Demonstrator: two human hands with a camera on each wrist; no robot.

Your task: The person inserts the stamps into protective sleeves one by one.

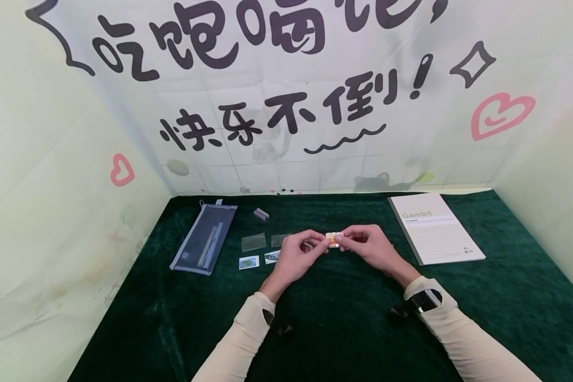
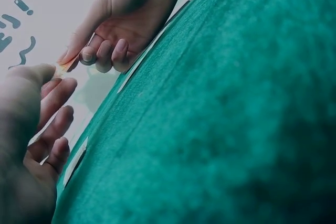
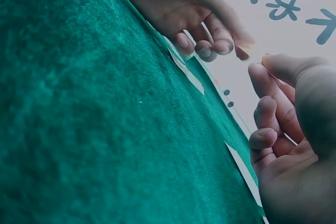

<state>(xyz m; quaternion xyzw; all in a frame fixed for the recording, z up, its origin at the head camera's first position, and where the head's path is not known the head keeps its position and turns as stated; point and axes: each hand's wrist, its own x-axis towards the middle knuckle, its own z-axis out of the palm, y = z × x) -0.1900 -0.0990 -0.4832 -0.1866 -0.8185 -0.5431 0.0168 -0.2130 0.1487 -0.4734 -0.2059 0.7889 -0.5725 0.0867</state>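
Note:
A small stamp-like picture piece (image 1: 333, 240) with an orange design and pale edge is held up over the table. My left hand (image 1: 296, 259) pinches its left side between thumb and finger. At its right side, my right hand (image 1: 373, 249) also has thumb and forefinger pinched together. The left wrist view shows both sets of fingertips at the orange piece (image 2: 65, 67), the other fingers loosely bent. Beside my left hand lie a blue-green picture stamp (image 1: 249, 262) and a greyish one (image 1: 271, 257), partly covered by the hand. Behind them are two clear sleeves (image 1: 253, 242).
A translucent zip pouch (image 1: 204, 239) holding pens lies at the left on the dark green cloth (image 1: 344, 339). Toward the back is a small purple-and-white eraser-like block (image 1: 261, 214). A notebook (image 1: 436, 228) marked Gambit lies at the right. Printed fabric walls (image 1: 291, 175) surround the table.

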